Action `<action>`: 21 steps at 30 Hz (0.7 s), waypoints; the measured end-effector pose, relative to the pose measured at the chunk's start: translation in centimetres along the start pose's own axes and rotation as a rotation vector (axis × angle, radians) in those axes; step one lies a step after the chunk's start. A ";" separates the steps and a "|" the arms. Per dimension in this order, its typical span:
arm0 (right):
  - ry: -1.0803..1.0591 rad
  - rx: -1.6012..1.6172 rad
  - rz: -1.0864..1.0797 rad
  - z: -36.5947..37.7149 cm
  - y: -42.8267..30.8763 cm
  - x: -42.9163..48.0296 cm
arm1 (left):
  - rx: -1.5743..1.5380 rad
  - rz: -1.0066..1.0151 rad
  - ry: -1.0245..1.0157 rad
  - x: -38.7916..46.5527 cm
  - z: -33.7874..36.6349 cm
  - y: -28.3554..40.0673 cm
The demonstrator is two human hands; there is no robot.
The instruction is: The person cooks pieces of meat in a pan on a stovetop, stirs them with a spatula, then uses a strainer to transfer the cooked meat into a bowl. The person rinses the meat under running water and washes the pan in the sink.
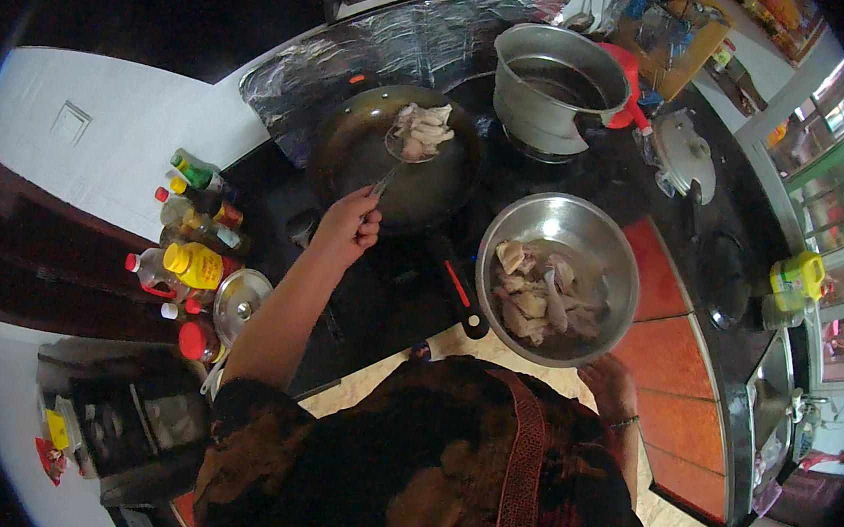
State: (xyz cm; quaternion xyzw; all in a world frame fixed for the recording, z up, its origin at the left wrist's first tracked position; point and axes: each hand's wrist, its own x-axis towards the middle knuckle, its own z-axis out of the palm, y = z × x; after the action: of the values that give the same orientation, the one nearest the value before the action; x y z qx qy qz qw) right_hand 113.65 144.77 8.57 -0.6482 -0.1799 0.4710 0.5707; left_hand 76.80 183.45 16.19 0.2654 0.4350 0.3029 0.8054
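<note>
My left hand [350, 227] grips the handle of a skimmer [390, 178]. Its round head carries several pale pieces of cooked-looking meat [424, 130] above the dark wok [348, 159], which holds cloudy liquid. My right hand [611, 385] is at the lower right rim of a wide stainless steel bowl [562, 209] and holds it there, with some fingers hidden beneath. Pale pieces of meat, poultry by their look [531, 303], lie in the lower part of the bowl. The bowl reaches past the counter's front edge, close to my body.
A large metal pot [530, 107] stands behind the bowl, near a lid [684, 155]. Several bottles and jars [200, 263] and a metal lid [244, 301] crowd the left side. The wok's long handle [458, 285] points towards me. A sink [768, 392] is at the right.
</note>
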 end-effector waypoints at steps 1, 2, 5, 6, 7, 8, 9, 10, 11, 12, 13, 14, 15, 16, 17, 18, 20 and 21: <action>0.012 0.016 0.029 -0.1 0.0 -0.1 | -0.001 0.011 -0.019 -0.5 -0.2 0.0; 0.013 -0.037 0.058 -0.2 0.1 -0.1 | 0.001 0.018 0.018 -1.1 -0.3 -0.1; -0.070 0.149 0.155 -1.0 0.4 0.3 | 0.013 0.043 0.088 -3.2 -1.0 -0.2; -0.109 -0.075 0.069 -1.3 0.6 0.6 | 0.021 0.046 0.087 -3.9 -1.2 -0.2; -0.148 -0.298 -0.017 -1.5 0.8 1.1 | 0.028 0.052 0.079 -4.5 -1.5 -0.2; -0.159 -0.389 -0.048 -1.8 1.1 1.2 | 0.030 0.061 0.077 -5.1 -1.7 -0.3; -0.178 -0.311 -0.034 -2.0 1.3 1.4 | 0.032 0.076 0.067 -5.6 -1.9 -0.3; -0.168 -0.100 0.037 -2.2 1.5 1.4 | 0.035 0.092 0.057 -6.1 -2.1 -0.3; -0.158 0.111 0.108 -2.4 1.8 1.4 | 0.033 0.110 0.072 -6.6 -2.2 -0.2; -0.175 -0.070 0.049 -2.6 1.9 1.6 | 0.031 0.128 0.087 -7.1 -2.2 -0.2; -0.190 -0.252 -0.012 -2.7 1.9 1.7 | 0.028 0.143 0.103 -7.5 -2.2 -0.1; -0.183 -0.382 -0.046 -2.9 2.0 1.7 | 0.044 0.152 0.113 -8.1 -2.2 -0.1; -0.204 -0.343 -0.049 -3.0 1.9 1.7 | 0.061 0.155 0.126 -8.7 -2.1 -0.1; -0.197 -0.253 -0.027 -3.0 1.9 1.7 | 0.071 0.160 0.111 -9.1 -1.9 -0.2; -0.207 -0.269 -0.055 -3.1 1.8 1.7 | 0.106 0.153 0.150 -9.7 -1.6 -0.1; -0.216 -0.285 -0.084 -3.1 1.7 1.7 | 0.136 0.144 0.164 -10.3 -1.3 0.0; -0.230 -0.413 -0.148 -3.1 1.3 1.7 | 0.195 0.134 0.149 -11.5 0.0 -0.4; -0.201 -0.390 -0.106 -3.0 1.2 1.6 | 0.223 0.138 0.129 -12.6 0.7 -0.6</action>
State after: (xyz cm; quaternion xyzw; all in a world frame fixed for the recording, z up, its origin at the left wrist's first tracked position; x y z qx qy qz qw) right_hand 116.49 143.96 6.57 -0.6855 -0.3575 0.4589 0.4378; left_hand 72.05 173.88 22.86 0.3625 0.4975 0.3238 0.7185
